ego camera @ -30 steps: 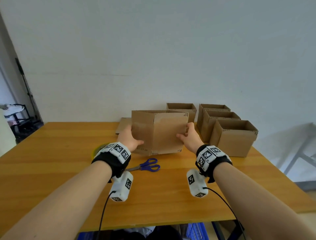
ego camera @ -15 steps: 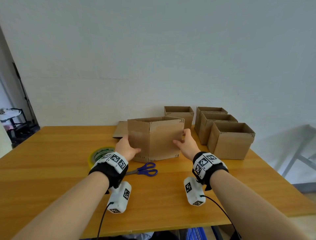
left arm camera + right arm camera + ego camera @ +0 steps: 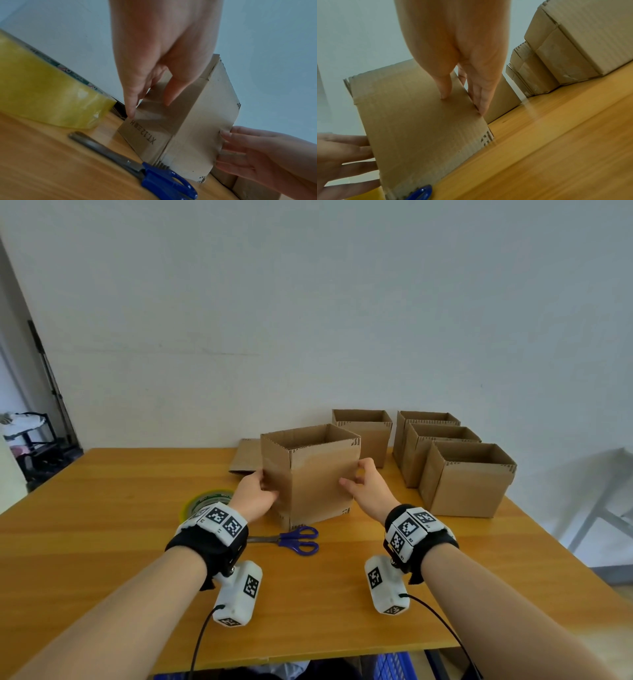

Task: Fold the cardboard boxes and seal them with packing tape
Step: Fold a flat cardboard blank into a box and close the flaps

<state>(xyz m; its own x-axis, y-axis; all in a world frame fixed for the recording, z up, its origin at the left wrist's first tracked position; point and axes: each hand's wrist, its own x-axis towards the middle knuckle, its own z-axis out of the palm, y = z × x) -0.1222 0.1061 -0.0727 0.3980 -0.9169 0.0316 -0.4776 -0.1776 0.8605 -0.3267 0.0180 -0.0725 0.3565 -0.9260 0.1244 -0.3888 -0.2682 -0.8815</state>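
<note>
I hold an open-topped cardboard box (image 3: 322, 484) between both hands, one corner turned toward me. My left hand (image 3: 255, 491) lies flat against its left face with the fingers straight. My right hand (image 3: 368, 487) grips the right corner, thumb on the front face and fingers along the side. In the left wrist view the box (image 3: 205, 121) shows its printed, taped underside just above the table. In the right wrist view the thumb of my right hand (image 3: 453, 40) presses on the front of the box (image 3: 419, 121).
A yellowish tape roll (image 3: 202, 501) lies left of the box. Blue-handled scissors (image 3: 294, 539) lie in front of it on the wooden table (image 3: 102, 525). Several open boxes (image 3: 466, 477) stand at the back right, and a flat cardboard (image 3: 245, 457) lies behind.
The box has turned from front face toward me to corner toward me, and its open top now shows. Both hands stayed on its sides.
</note>
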